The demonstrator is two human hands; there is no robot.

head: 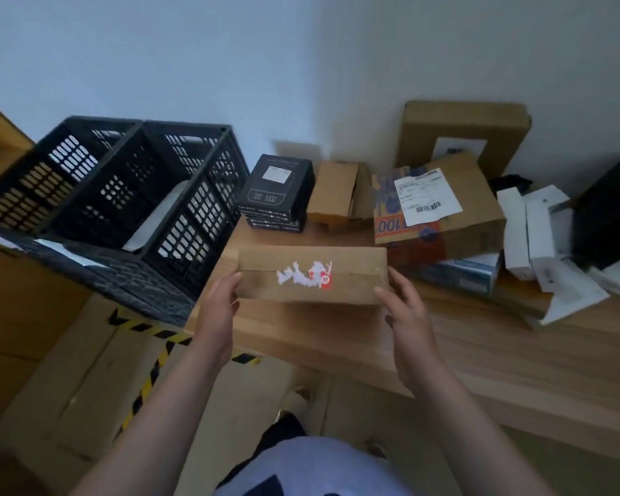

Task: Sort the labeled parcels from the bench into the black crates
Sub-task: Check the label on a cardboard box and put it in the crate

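Two black perforated plastic crates (122, 187) are seen side by side, up and left of the left fingers; a pale item lies in the nearer one. The left hand (218, 309) is curled round the left end of a flat brown cardboard parcel with a torn white-and-red label (312, 275). The parcel is held level between both sets of fingers, above the edge of the light wooden bench (480, 352). Its right end is gripped by the right hand (403, 313). Beyond the right fingers, more labelled cardboard boxes (441, 205) are piled.

Step judged: parcel lifted, label being read. Next, a carry leftward over a crate rim is called for.
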